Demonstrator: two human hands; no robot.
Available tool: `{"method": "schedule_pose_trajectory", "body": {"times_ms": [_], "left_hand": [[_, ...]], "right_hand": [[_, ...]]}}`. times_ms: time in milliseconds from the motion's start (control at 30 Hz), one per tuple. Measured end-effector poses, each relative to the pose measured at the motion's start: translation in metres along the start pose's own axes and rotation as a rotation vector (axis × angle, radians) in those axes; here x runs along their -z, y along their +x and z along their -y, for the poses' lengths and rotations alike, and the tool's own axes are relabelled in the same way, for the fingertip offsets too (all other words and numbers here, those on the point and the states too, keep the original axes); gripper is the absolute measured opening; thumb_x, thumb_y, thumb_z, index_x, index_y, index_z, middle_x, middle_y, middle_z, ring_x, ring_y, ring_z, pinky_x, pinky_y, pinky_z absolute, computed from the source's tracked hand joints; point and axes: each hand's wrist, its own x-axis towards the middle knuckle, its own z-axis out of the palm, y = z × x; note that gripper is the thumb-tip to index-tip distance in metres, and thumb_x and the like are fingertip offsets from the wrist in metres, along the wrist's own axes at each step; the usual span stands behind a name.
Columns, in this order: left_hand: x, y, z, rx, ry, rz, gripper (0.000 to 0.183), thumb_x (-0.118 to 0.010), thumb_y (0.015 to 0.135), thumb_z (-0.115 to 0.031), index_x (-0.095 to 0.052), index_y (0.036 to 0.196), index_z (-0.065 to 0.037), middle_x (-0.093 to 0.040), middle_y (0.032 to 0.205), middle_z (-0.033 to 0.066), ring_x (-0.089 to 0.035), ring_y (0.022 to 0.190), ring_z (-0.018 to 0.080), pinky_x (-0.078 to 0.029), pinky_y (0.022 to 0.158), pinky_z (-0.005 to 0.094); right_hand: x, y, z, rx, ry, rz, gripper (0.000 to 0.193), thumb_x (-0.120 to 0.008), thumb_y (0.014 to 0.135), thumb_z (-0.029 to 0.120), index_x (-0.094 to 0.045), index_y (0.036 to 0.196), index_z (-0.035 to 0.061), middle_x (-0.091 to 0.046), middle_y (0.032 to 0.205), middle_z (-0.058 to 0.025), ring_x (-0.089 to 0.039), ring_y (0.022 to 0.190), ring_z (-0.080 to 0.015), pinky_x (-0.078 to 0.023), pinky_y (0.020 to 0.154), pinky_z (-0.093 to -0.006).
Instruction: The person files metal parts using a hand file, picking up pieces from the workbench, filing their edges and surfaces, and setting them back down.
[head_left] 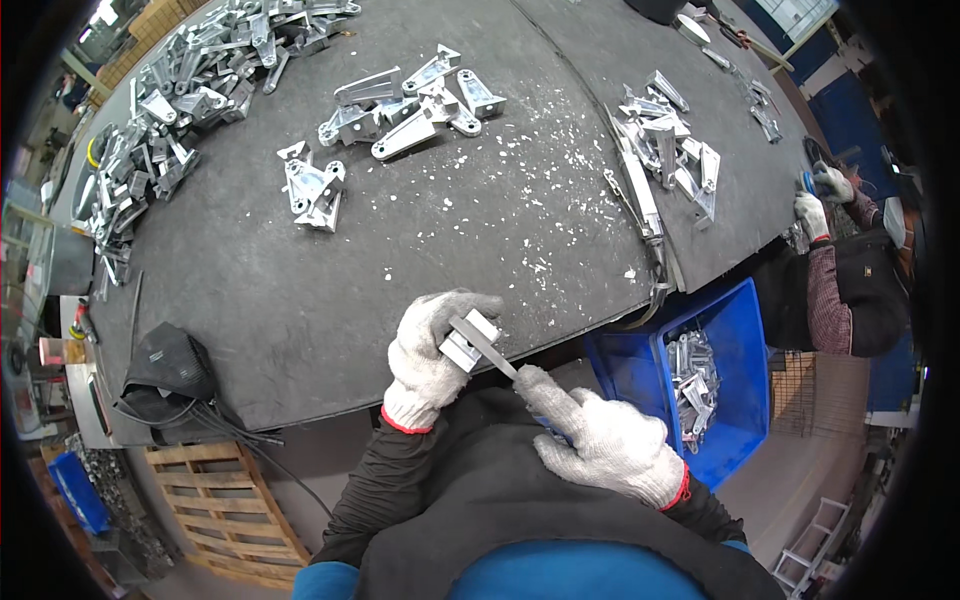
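Note:
My left hand [422, 352], in a white knit glove, is closed around a silver metal bracket [458, 354] at the table's near edge. The gloved right hand [612, 438] grips a flat metal file [490, 348], its index finger stretched along the tool. The file's blade lies across the bracket. How much of the bracket sits inside my left palm is hidden. Beyond my hands, a group of similar metal brackets [408, 128] rests on the dark table [400, 250], and a smaller cluster of brackets [314, 190] lies nearer.
A large heap of brackets [190, 90] covers the far left. Pale flakes dot the tabletop. To the right are more brackets [668, 140] beside a long tool with a cable [640, 190]. A blue bin [740, 345] holds metal parts. Another person [840, 280] works at the far right.

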Motion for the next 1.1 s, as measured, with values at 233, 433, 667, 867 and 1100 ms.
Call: {"method": "schedule_pose_trajectory", "body": {"times_ms": [233,433,667,867,1100], "left_hand": [[0.004,0.001,-0.002,0.032,0.002,0.048,0.041,-0.071,0.097,-0.026,-0.067,0.121,0.006,-0.072,0.117,0.0169,-0.072,0.104,0.0234,-0.06,0.091,0.0352],[0.003,0.004,0.003,0.033,-0.192,-0.068,0.026,-0.072,0.087,0.0,-0.074,0.113,-0.001,-0.075,0.107,0.0123,-0.073,0.095,0.0215,-0.06,0.084,0.033],[0.002,0.002,0.008,-0.008,-0.162,-0.039,0.03,-0.069,0.087,0.002,-0.072,0.117,0.0,-0.075,0.113,0.0128,-0.074,0.1,0.0229,-0.06,0.088,0.0333],[0.0,0.001,0.005,-0.016,-0.113,-0.018,0.031,-0.068,0.089,0.003,-0.071,0.12,0.001,-0.075,0.114,0.0133,-0.074,0.102,0.0232,-0.061,0.089,0.0343],[0.001,0.003,0.011,-0.06,-0.188,0.002,0.026,-0.068,0.095,-0.004,-0.07,0.12,0.003,-0.075,0.113,0.0139,-0.074,0.102,0.0245,-0.061,0.088,0.0349]], "right_hand": [[-0.001,0.003,0.004,-0.06,-0.041,-0.001,0.076,-0.071,0.089,0.025,-0.041,0.159,0.0247,-0.068,0.089,-0.0169,-0.071,0.07,-0.0372,-0.06,0.063,-0.0466],[0.01,0.007,0.013,-0.093,-0.035,0.091,0.075,-0.072,0.088,0.022,-0.044,0.158,0.0248,-0.068,0.088,-0.0158,-0.071,0.074,-0.038,-0.06,0.067,-0.0468],[0.002,0.007,0.003,-0.061,0.092,0.041,0.072,-0.071,0.087,0.016,-0.046,0.155,0.0154,-0.074,0.103,-0.0156,-0.074,0.088,-0.037,-0.061,0.077,-0.0444],[0.003,0.005,0.006,-0.09,0.058,0.053,0.072,-0.071,0.088,0.019,-0.047,0.155,0.0209,-0.072,0.098,-0.0157,-0.073,0.083,-0.038,-0.06,0.074,-0.0461],[0.003,0.004,0.009,-0.1,-0.054,0.001,0.073,-0.073,0.086,0.023,-0.048,0.155,0.0283,-0.065,0.085,-0.0141,-0.07,0.067,-0.0364,-0.058,0.059,-0.047]]}}
